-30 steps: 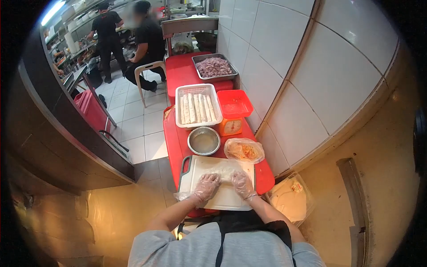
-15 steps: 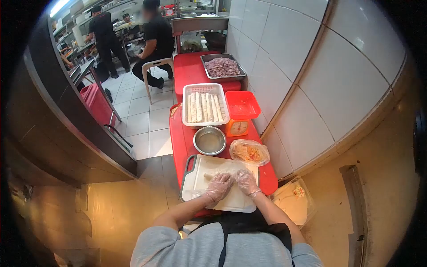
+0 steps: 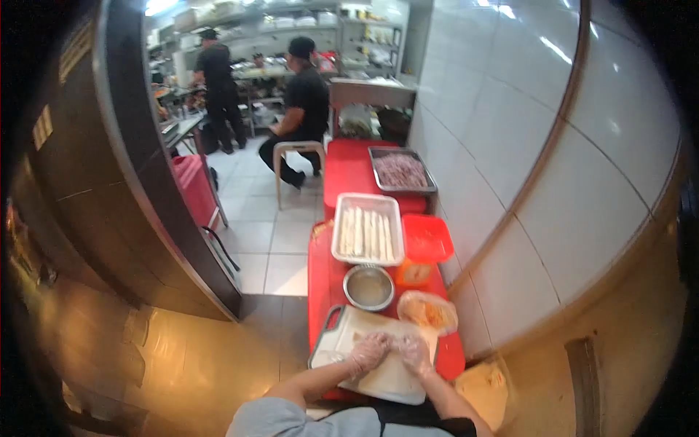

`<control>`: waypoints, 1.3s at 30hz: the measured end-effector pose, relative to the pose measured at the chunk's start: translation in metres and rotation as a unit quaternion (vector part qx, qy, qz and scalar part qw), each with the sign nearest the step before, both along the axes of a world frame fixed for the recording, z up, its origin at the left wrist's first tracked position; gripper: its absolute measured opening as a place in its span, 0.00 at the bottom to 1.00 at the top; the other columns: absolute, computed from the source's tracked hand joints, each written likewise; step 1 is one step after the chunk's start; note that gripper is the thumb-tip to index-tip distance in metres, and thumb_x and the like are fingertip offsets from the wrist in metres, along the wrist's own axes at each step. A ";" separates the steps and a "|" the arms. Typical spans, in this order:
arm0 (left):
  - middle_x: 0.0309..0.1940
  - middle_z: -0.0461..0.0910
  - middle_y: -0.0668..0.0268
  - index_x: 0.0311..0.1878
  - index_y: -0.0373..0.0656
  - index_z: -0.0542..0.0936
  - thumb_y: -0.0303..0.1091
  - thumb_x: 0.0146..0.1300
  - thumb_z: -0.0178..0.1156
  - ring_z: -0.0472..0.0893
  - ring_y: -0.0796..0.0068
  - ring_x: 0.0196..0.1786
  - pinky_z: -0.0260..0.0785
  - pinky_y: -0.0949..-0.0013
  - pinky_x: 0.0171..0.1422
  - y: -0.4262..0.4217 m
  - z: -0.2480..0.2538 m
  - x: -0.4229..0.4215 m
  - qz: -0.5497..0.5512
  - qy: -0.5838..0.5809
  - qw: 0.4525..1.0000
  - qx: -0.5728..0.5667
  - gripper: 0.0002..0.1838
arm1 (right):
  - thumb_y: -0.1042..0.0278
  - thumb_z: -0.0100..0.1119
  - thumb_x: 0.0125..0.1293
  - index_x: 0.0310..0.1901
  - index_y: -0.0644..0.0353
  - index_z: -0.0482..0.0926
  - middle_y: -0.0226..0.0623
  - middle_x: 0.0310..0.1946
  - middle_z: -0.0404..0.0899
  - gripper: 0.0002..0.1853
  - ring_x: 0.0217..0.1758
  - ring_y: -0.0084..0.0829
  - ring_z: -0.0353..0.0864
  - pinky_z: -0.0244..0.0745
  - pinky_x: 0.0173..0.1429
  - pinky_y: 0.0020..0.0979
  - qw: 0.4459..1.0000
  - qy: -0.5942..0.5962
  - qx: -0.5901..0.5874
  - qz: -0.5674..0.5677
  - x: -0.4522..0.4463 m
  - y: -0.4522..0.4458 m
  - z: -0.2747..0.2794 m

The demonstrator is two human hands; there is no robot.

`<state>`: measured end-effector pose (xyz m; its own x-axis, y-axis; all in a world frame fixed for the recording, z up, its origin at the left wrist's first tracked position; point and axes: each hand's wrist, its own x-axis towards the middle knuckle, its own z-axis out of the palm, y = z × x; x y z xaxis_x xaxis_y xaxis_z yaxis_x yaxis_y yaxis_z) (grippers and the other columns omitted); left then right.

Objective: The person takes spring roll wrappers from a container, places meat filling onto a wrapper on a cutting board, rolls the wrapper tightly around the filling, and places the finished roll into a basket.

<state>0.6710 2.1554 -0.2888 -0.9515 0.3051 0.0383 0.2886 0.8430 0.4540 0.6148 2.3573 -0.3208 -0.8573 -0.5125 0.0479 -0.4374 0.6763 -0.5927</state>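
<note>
My left hand (image 3: 371, 351), in a clear plastic glove, has its fingers curled over a pale spring roll on the white cutting board (image 3: 393, 382). A small pale end of the spring roll (image 3: 357, 337) shows to the left of the fingers. Close beside it, my gloved right hand (image 3: 413, 355) is curled at the roll's other end; most of the roll is hidden under both hands. Just beyond the board stand a metal bowl (image 3: 368, 288) of cloudy liquid and a plastic bag of orange shredded filling (image 3: 435, 315).
Several finished rolls (image 3: 368, 229) lie in a white basket (image 3: 368, 261). Beside it is an orange scale (image 3: 415, 274) with a red pan (image 3: 429, 239). A metal tray holds chopped purplish food (image 3: 400, 170). Tiled wall right; a seated person (image 3: 306, 102) ahead; a container (image 3: 483, 397) below right.
The head view has tilted up and turned left, so everything sits lower and further right. My hands stay on the board, with the right fingers now closer to the left ones.
</note>
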 end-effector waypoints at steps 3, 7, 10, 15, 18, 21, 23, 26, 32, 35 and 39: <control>0.57 0.75 0.53 0.55 0.44 0.77 0.39 0.66 0.52 0.75 0.52 0.61 0.67 0.53 0.66 -0.011 -0.005 -0.008 -0.047 0.058 0.997 -0.025 0.18 | 0.67 0.48 0.66 0.39 0.55 0.77 0.40 0.32 0.80 0.08 0.36 0.39 0.81 0.77 0.40 0.40 0.989 0.138 0.044 0.027 0.004 -0.018 -0.002; 0.57 0.75 0.55 0.55 0.43 0.77 0.40 0.66 0.53 0.75 0.53 0.61 0.69 0.51 0.64 -0.013 0.018 0.000 -0.075 -0.005 0.996 -0.040 0.18 | 0.65 0.50 0.65 0.39 0.55 0.78 0.40 0.32 0.80 0.08 0.36 0.38 0.81 0.76 0.37 0.40 0.924 0.244 0.282 0.085 0.016 -0.021 0.021; 0.58 0.74 0.55 0.58 0.43 0.77 0.41 0.67 0.52 0.74 0.54 0.62 0.68 0.49 0.65 -0.020 0.018 -0.003 -0.073 -0.018 0.995 -0.068 0.19 | 0.65 0.51 0.65 0.40 0.54 0.78 0.38 0.32 0.80 0.08 0.36 0.37 0.81 0.75 0.35 0.40 0.941 0.215 0.215 0.148 0.018 -0.016 0.033; 0.61 0.72 0.56 0.62 0.45 0.75 0.40 0.68 0.51 0.71 0.52 0.64 0.65 0.50 0.68 -0.022 -0.008 0.003 -0.092 0.109 0.989 -0.050 0.21 | 0.64 0.55 0.61 0.37 0.58 0.81 0.40 0.30 0.80 0.08 0.35 0.42 0.80 0.75 0.40 0.44 0.931 0.254 0.202 0.168 0.001 -0.015 0.024; 0.62 0.72 0.56 0.61 0.45 0.75 0.41 0.68 0.51 0.70 0.52 0.66 0.65 0.50 0.68 -0.023 -0.003 0.000 -0.090 0.054 0.993 -0.045 0.21 | 0.65 0.53 0.63 0.36 0.55 0.80 0.40 0.30 0.81 0.07 0.36 0.42 0.80 0.73 0.43 0.45 0.941 0.278 0.159 0.103 0.016 -0.021 0.040; 0.62 0.72 0.56 0.61 0.46 0.75 0.42 0.68 0.51 0.69 0.52 0.67 0.64 0.48 0.68 -0.031 0.017 -0.011 -0.110 0.006 0.991 -0.079 0.21 | 0.65 0.53 0.64 0.36 0.53 0.80 0.39 0.29 0.81 0.06 0.37 0.42 0.81 0.73 0.45 0.45 0.982 0.179 0.064 -0.001 0.031 -0.045 0.061; 0.63 0.71 0.56 0.62 0.46 0.74 0.42 0.68 0.52 0.69 0.51 0.67 0.63 0.47 0.69 -0.030 0.028 -0.015 -0.134 -0.016 0.986 -0.100 0.22 | 0.66 0.54 0.61 0.35 0.55 0.80 0.37 0.30 0.81 0.06 0.36 0.43 0.81 0.74 0.43 0.44 0.993 0.101 0.036 -0.044 0.029 -0.041 0.042; 0.64 0.70 0.55 0.64 0.45 0.73 0.42 0.67 0.53 0.69 0.48 0.67 0.61 0.47 0.71 -0.015 -0.042 -0.015 -0.051 0.185 0.980 -0.058 0.23 | 0.67 0.57 0.57 0.35 0.55 0.80 0.37 0.31 0.82 0.06 0.38 0.43 0.81 0.75 0.43 0.44 0.921 0.268 0.274 0.077 0.003 -0.024 -0.011; 0.60 0.71 0.52 0.61 0.42 0.73 0.41 0.67 0.52 0.71 0.48 0.64 0.65 0.48 0.69 -0.014 -0.022 -0.015 -0.073 0.178 0.981 -0.032 0.22 | 0.67 0.56 0.56 0.38 0.56 0.80 0.39 0.33 0.81 0.09 0.40 0.40 0.81 0.76 0.43 0.40 0.933 0.263 0.214 0.120 -0.016 -0.024 0.024; 0.57 0.73 0.51 0.56 0.41 0.76 0.39 0.66 0.52 0.75 0.49 0.60 0.69 0.49 0.64 -0.017 -0.015 -0.032 -0.082 0.047 0.994 -0.047 0.19 | 0.66 0.57 0.57 0.37 0.55 0.81 0.39 0.34 0.82 0.08 0.40 0.41 0.82 0.77 0.43 0.40 0.928 0.283 0.239 0.040 0.000 -0.034 0.024; 0.55 0.74 0.51 0.55 0.40 0.77 0.38 0.66 0.52 0.76 0.49 0.58 0.69 0.50 0.63 -0.019 -0.002 -0.038 -0.088 0.017 0.995 -0.053 0.18 | 0.66 0.55 0.60 0.37 0.56 0.81 0.41 0.35 0.82 0.08 0.38 0.43 0.82 0.77 0.42 0.43 0.984 0.132 0.103 -0.066 0.005 -0.026 -0.010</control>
<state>0.6334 2.1360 -0.2905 -0.8815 0.4714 0.0274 0.4498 0.8207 0.3524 0.6199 2.3312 -0.3309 -0.8885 -0.4200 0.1851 -0.4584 0.8316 -0.3136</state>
